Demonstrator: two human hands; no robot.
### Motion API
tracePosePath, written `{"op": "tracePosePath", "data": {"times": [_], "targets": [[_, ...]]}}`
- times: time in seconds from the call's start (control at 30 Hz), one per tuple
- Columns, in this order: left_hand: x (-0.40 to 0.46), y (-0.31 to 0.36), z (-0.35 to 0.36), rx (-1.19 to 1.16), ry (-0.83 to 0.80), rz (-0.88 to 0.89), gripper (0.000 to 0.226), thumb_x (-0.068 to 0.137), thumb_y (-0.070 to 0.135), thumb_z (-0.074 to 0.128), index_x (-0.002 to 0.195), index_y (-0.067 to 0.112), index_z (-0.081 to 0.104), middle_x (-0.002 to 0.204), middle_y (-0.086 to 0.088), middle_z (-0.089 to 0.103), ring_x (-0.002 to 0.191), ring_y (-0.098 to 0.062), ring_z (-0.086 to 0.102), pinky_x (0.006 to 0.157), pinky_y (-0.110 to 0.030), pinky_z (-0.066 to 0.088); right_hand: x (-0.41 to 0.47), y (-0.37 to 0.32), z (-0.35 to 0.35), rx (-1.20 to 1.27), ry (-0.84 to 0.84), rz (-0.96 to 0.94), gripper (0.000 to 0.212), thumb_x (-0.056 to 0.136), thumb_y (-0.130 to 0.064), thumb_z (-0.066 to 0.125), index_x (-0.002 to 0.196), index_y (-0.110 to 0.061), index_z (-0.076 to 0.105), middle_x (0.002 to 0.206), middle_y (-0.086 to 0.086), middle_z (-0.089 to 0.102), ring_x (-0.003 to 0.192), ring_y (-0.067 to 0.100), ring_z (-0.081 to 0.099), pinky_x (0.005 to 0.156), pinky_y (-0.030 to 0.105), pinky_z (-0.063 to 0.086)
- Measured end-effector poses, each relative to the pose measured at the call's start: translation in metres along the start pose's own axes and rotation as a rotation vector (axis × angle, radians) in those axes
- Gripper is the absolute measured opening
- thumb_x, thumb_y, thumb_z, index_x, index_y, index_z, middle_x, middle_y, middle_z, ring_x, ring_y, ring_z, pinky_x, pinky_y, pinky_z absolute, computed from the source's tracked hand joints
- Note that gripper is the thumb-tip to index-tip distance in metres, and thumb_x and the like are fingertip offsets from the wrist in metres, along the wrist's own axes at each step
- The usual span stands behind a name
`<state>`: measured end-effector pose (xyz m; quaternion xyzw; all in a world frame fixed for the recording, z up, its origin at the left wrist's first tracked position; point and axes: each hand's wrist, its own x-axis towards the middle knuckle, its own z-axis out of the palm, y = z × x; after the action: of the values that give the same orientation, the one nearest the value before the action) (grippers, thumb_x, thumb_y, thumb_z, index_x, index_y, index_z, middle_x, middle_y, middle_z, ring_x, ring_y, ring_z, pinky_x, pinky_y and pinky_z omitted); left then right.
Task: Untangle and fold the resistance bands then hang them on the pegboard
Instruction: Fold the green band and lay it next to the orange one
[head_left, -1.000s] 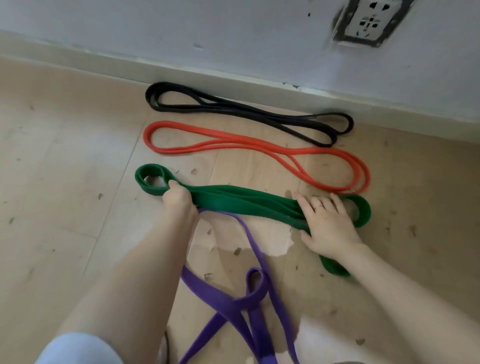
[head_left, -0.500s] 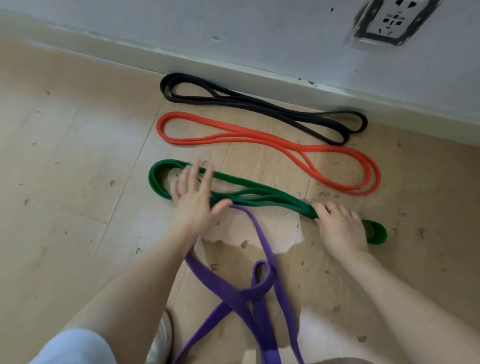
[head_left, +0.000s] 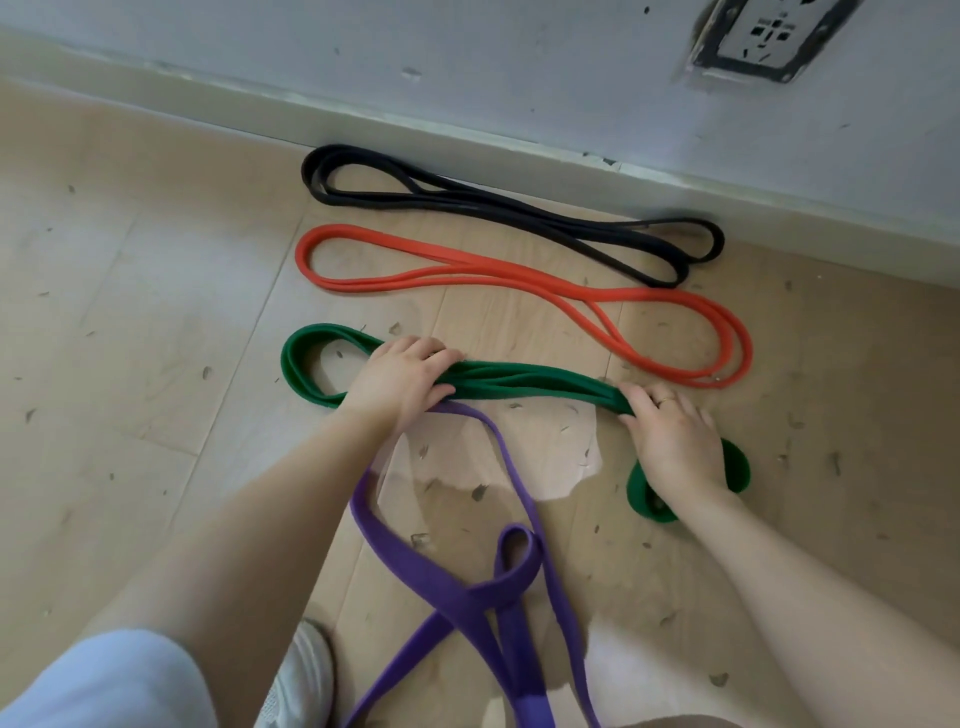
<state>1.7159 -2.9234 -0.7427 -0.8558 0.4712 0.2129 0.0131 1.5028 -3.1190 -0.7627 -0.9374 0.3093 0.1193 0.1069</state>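
Note:
A green resistance band (head_left: 530, 379) lies folded lengthwise on the wooden floor, a loop at each end. My left hand (head_left: 400, 382) grips its gathered strands beside the left loop, fingers curled over them. My right hand (head_left: 675, 441) presses flat on the band near the right loop, fingers straight and a ring on one. A purple band (head_left: 467, 587) lies loosely crossed in front of the green one and runs under my left hand. Beyond the green band, an orange band (head_left: 519, 275) and a black band (head_left: 493, 208) lie folded in rows. No pegboard is in view.
A white wall with a baseboard (head_left: 467, 135) runs behind the bands, with a wall socket (head_left: 769, 41) at the upper right. My shoe (head_left: 306, 670) stands by the purple band. Small debris and a pale worn patch (head_left: 524, 457) mark the floor.
My left hand, spread open over the green band half a second ago, has closed on its strands. My right hand has stayed pressed on the band's right end.

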Motion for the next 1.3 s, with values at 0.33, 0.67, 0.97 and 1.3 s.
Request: {"op": "tracePosePath", "data": {"times": [0.33,0.67,0.97,1.3], "targets": [[0.023,0.001,-0.013,0.278,0.081,0.002,0.040,0.093,0.012,0.049,0.131,0.017,0.040,0.127,-0.006,0.051,0.116,-0.028,0.047,0.100,-0.036,0.035,-0.009,0.015,-0.010,-0.027,-0.077,-0.026,0.038,0.090,-0.032,0.053,0.125,-0.018,0.046,0.124,0.000,0.056,0.115,0.021,0.051,0.096,0.033,0.038],[0.005,-0.004,0.009,0.193,0.106,-0.101,0.050,0.092,0.011,0.048,0.140,0.013,0.034,0.137,-0.008,0.045,0.128,-0.028,0.039,0.109,-0.036,0.027,-0.009,0.032,-0.022,-0.115,-0.246,-0.015,0.060,0.084,-0.046,0.054,0.137,-0.027,0.033,0.135,0.000,0.043,0.125,0.022,0.039,0.102,0.037,0.031],[0.006,-0.004,0.012,0.233,0.102,-0.119,0.048,0.089,0.014,0.055,0.135,0.013,0.041,0.131,-0.010,0.049,0.126,-0.031,0.041,0.111,-0.038,0.022,-0.009,0.029,-0.015,-0.189,-0.070,-0.058,0.034,0.088,-0.028,0.058,0.117,-0.010,0.051,0.121,0.009,0.058,0.110,0.030,0.051,0.097,0.040,0.035],[-0.002,0.020,0.003,-0.051,0.111,-0.064,0.061,0.091,0.015,0.044,0.148,0.016,0.020,0.155,-0.006,0.021,0.144,-0.025,0.009,0.116,-0.035,0.001,-0.010,0.022,-0.025,-0.171,-0.099,-0.034,0.095,0.077,-0.060,0.060,0.147,-0.013,0.017,0.152,0.006,0.026,0.141,0.025,0.020,0.117,0.041,0.004]]}}
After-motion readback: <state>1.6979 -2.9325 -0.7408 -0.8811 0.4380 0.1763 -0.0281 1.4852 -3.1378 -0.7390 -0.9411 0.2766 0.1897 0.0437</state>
